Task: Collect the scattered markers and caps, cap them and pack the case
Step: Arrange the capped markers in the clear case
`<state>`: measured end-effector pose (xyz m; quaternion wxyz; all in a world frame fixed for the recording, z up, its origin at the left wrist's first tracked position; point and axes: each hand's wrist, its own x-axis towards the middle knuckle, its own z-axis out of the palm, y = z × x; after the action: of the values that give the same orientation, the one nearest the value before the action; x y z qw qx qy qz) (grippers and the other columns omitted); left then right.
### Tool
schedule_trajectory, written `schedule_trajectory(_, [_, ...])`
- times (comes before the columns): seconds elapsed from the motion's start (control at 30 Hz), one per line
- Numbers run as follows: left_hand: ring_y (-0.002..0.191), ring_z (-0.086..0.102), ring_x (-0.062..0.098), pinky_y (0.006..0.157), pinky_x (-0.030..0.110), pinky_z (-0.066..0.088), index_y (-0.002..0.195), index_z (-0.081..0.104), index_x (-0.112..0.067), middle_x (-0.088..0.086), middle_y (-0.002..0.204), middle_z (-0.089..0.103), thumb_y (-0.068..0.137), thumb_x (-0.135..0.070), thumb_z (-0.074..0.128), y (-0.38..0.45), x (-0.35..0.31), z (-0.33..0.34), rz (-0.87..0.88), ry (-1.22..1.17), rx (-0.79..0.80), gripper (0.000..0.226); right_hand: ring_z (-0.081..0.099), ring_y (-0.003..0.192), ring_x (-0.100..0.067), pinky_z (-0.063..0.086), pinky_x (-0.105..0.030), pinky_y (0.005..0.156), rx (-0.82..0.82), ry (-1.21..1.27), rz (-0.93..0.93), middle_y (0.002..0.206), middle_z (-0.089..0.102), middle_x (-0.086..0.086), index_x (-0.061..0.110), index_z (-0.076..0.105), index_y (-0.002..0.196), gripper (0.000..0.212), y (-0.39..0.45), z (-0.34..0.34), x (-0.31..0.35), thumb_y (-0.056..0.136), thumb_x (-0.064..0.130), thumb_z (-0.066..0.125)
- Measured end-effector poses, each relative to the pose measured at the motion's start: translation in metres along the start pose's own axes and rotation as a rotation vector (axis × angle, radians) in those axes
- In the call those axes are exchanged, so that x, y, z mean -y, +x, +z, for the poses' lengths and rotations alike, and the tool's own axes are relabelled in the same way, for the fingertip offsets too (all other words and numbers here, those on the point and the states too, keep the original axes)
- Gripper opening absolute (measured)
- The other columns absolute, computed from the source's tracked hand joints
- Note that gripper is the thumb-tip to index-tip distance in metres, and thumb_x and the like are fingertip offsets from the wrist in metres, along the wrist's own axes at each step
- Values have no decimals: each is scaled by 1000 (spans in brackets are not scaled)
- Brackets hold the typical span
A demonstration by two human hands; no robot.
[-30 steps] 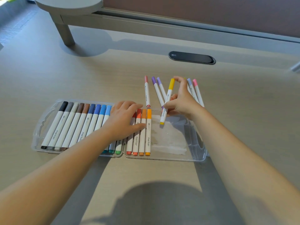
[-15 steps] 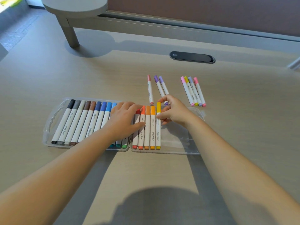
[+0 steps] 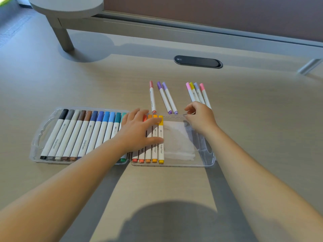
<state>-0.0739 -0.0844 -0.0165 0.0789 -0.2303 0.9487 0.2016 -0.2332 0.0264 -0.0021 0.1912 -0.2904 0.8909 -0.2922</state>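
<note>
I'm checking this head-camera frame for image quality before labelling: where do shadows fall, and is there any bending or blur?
Head view: light comes from behind the person, throwing a dark head shadow on the table at bottom centre and arm shadows running up to the clear case; the wide lens bows the rail at the back; the marker print reads sharp, with slight softness at the frame edges.

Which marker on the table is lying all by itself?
The coral-capped marker, left of the two purple ones. The rest lie in groups.
</note>
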Motion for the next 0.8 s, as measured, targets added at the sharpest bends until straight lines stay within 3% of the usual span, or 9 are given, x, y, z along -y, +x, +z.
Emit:
schedule_trajectory(0.17, [142, -5, 27, 115, 48, -5, 141, 16, -45, -1, 154, 5, 77, -63, 51, 5, -2, 3, -8, 82, 21, 75, 55, 107, -25, 42, -27, 85, -70, -105, 48, 116, 62, -8, 8, 60, 110, 23, 8, -5, -11, 91, 7, 47])
schedule_trajectory(0.37, [141, 1, 26, 115, 48, -4, 141, 18, -43, -1, 152, 9, 76, -64, 51, 8, -5, 2, -4, 107, 21, 76, 58, 102, -33, 43, -29, 76, -163, -175, 44, 119, 58, -15, 4, 58, 111, 25, 29, -12, -11, 90, 3, 45])
schedule_trajectory(0.53, [139, 4, 23, 115, 43, 1, 141, 19, -42, -4, 150, 12, 75, -64, 53, 9, -6, 2, 2, 82, -5, 77, 61, 94, -39, 52, -48, 82, -132, -261, 73, 121, 55, -18, 4, 52, 121, 32, 47, -16, -6, 90, -2, 44])
schedule_trajectory(0.7, [137, 10, 18, 115, 39, 4, 140, 24, -36, -7, 148, 20, 78, -57, 55, 14, -7, 3, -3, 5, -58, 73, 57, 105, -35, 45, -33, 70, -27, -434, 100, 136, 48, -12, 8, 36, 137, 60, 53, -10, 3, 83, -6, 57])
schedule_trajectory(0.8, [137, 12, 17, 115, 38, 5, 140, 25, -34, -8, 147, 22, 79, -56, 55, 16, -6, 4, 0, -11, -73, 72, 48, 123, -32, 46, -37, 78, 4, -485, 80, 148, 35, -8, 8, 27, 141, 65, 56, -10, 7, 84, -4, 56])
